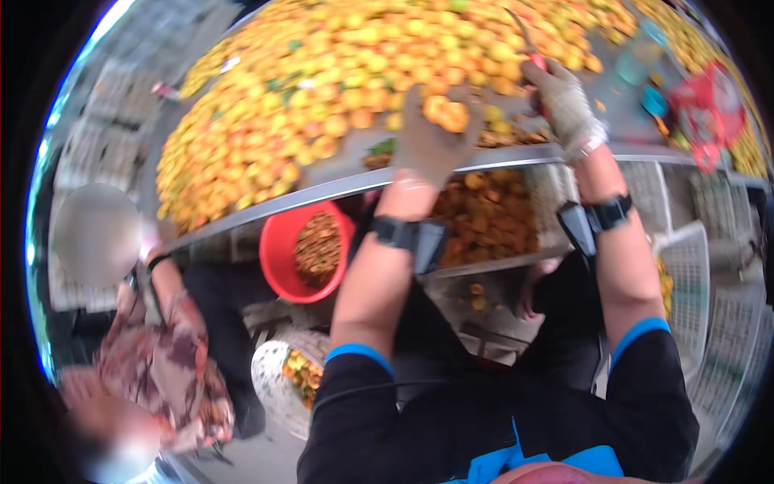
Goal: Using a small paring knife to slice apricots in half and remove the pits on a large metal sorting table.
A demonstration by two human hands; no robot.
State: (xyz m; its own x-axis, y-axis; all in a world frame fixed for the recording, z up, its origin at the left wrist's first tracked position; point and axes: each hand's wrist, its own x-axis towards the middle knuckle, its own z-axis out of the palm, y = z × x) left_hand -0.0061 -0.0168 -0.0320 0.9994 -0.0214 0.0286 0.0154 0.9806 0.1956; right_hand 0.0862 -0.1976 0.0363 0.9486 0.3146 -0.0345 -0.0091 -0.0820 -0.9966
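Observation:
A wide heap of yellow-orange apricots [339,73] covers the metal table in front of me. My left hand [427,148], in a pale glove, is closed around a few apricots [448,114] at the heap's near edge. To its right, my gloved right hand [568,105] grips a small knife [522,32] with a red handle, its thin blade pointing up and away over the fruit. The two hands are apart. Small fruit scraps and some green leaves [382,148] lie on the table by my left wrist.
Below the table edge [322,192] stand a red bucket [276,262] of brown pits and a crate of orange fruit pieces [484,218]. A white basin [270,367] with scraps is lower left. A co-worker [161,355] sits left. A red plastic bag [709,105] and white crates [689,282] are right.

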